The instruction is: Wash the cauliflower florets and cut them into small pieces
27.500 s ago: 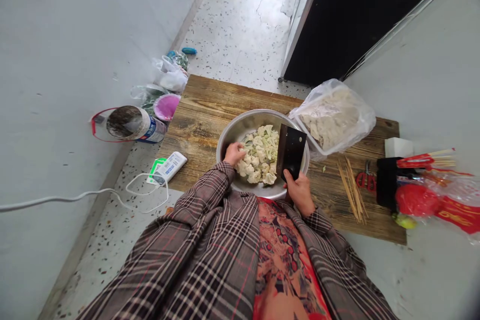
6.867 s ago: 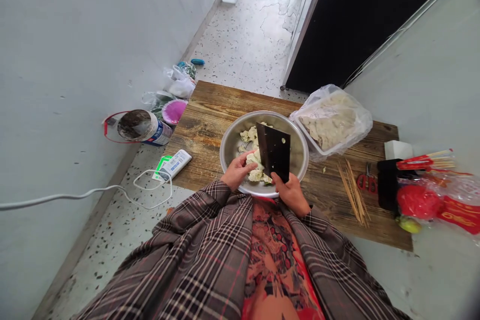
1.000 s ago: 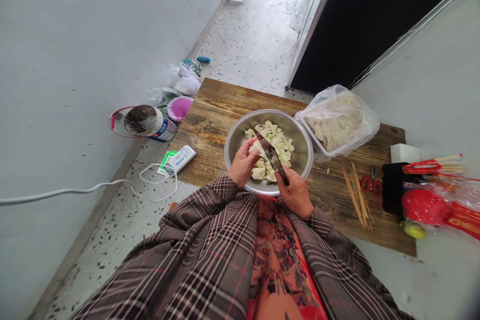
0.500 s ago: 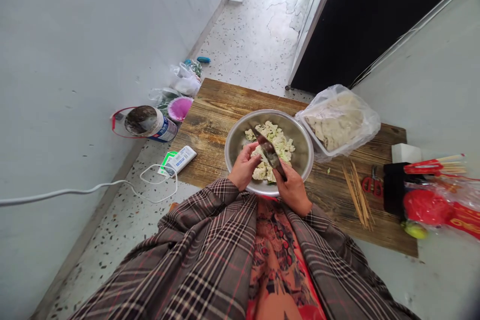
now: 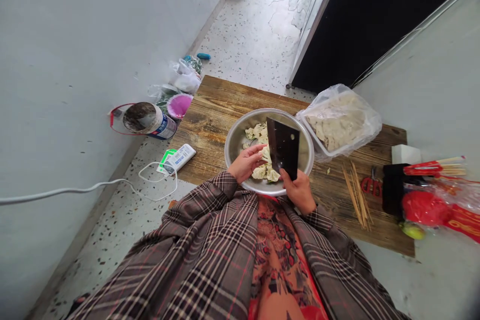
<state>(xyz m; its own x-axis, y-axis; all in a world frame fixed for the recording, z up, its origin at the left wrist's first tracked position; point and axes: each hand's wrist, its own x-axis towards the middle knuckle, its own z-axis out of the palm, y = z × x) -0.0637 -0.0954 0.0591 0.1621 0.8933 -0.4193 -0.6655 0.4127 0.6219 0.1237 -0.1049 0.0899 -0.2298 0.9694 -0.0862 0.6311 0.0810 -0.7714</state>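
A wide metal bowl (image 5: 308, 152) holds cut cauliflower florets (image 5: 257, 132). Over its near half, my right hand (image 5: 299, 192) is closed round the lower end of a cleaver (image 5: 284, 147). The cleaver's broad dark blade faces me and stands almost upright, with a pale crumb on it. To the left of the blade, my left hand (image 5: 246, 164) pinches a piece of cauliflower (image 5: 265, 154) above the bowl. The blade hides part of that piece and the florets behind it.
The bowl stands on a wooden table (image 5: 210, 110). To its right are a bagged tray (image 5: 341, 120), skewers (image 5: 358, 197) and red-handled scissors (image 5: 372, 185). A power bank (image 5: 180, 158) with a white cable lies at the left edge. A bucket (image 5: 150, 120) stands on the floor.
The cleaver has turned from nearly edge-on to showing its broad side and has moved slightly right with my right hand. My left hand has stayed about where it was.
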